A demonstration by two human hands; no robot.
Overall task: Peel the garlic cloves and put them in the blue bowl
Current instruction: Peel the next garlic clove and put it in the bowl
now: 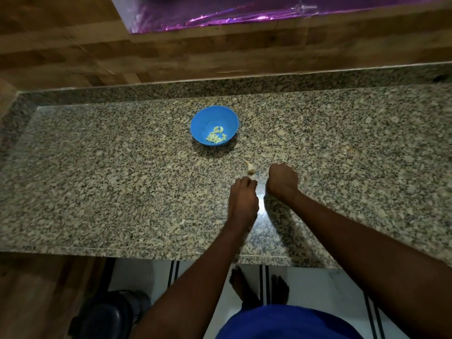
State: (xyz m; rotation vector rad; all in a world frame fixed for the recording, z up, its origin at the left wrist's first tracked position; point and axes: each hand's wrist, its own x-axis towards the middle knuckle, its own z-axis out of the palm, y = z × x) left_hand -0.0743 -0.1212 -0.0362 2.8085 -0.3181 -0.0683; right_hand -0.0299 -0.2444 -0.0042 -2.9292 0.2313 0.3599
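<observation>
A blue bowl stands on the granite counter with several peeled garlic cloves in its bottom. Nearer to me lies one unpeeled garlic clove with its papery skin, just beyond my left hand. That hand's fingers are curled, their tips close to the clove; I cannot see whether they hold anything. My right hand is closed into a fist to the right of the clove, with pale garlic skin showing at its far edge.
Bits of garlic skin lie on the counter at the right. A wood-patterned wall rises behind the counter. Below the front edge are a tiled floor, my bare feet and a dark round object at the lower left.
</observation>
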